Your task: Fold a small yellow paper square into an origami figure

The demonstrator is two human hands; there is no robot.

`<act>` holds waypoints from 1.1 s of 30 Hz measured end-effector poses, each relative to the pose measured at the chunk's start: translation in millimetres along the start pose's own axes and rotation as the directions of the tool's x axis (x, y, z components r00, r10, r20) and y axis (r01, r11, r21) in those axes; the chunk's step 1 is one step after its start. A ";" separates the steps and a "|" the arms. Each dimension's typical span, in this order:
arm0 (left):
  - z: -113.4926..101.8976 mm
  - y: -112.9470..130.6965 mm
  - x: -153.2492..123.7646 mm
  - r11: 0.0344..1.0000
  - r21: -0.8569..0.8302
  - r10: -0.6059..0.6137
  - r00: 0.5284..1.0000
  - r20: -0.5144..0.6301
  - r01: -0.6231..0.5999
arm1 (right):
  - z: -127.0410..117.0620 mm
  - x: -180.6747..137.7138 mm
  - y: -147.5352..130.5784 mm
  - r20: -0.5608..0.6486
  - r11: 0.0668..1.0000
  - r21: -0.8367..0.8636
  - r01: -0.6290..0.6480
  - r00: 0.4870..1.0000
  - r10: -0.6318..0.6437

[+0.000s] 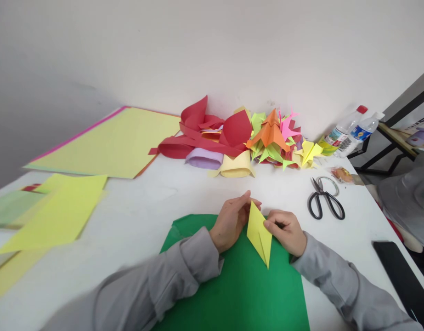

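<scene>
A piece of yellow origami paper (257, 234), folded into a narrow kite shape with a slit running up from its lower point, is held above a green sheet (232, 289). My right hand (284, 230) pinches its right corner, thumb on the front. At the upper left edge, my left hand (232, 220) is curled around the paper, with some of its fingers hidden behind it.
Folded paper stars (272, 133) and red paper bands (201, 133) are piled along the wall. Large sheets (108, 142) and yellow paper (56, 216) lie left. Scissors (325, 200), bottles (346, 126) and a black phone (401, 276) are on the right.
</scene>
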State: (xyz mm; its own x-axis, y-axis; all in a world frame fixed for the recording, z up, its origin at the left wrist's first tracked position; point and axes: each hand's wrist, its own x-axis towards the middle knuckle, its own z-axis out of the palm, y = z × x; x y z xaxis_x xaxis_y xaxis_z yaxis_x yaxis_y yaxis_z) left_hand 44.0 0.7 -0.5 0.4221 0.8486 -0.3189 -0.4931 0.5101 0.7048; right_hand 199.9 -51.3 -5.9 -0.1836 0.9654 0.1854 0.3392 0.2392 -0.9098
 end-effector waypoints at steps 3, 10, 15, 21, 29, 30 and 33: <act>1.0 0.3 -2.6 0.999 0.041 0.021 1.000 0.022 -0.022 | -0.7 0.2 -0.4 -0.002 1.000 0.014 -0.022 1.000 0.022; 0.7 -1.9 -3.5 0.991 0.099 0.089 0.996 0.012 -0.090 | -1.4 -0.1 0.8 -0.006 0.994 0.067 -0.086 0.996 0.086; -1.8 -4.3 -0.9 0.966 0.200 0.162 0.986 0.028 -0.165 | 0.5 0.8 -0.1 -0.002 0.992 0.064 -0.110 0.994 0.110; -0.4 -3.7 -2.8 0.947 0.260 0.183 0.982 0.043 -0.188 | 1.6 1.2 2.8 -0.009 0.994 0.012 -0.111 0.994 0.111; 1.1 -2.0 -2.7 0.970 0.206 0.122 0.991 0.063 -0.132 | 1.1 0.7 4.5 -0.003 0.992 0.025 -0.124 0.992 0.124; 1.7 -1.5 -3.0 0.974 0.189 0.114 0.992 0.062 -0.124 | 1.3 0.7 4.5 -0.004 0.991 0.031 -0.128 0.992 0.128; 3.3 0.0 -4.0 0.982 0.158 0.101 0.994 0.052 -0.108 | 1.9 0.8 4.6 -0.011 0.990 0.045 -0.131 0.991 0.132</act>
State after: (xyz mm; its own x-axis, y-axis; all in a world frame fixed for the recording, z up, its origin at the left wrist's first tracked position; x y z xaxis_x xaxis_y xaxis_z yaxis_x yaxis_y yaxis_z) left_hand 44.8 -3.2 2.8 0.4096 0.8871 -0.2127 -0.4091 0.3870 0.8264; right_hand 199.6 -49.7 -10.7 -0.1274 0.9895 0.0679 0.3187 0.1057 -0.9419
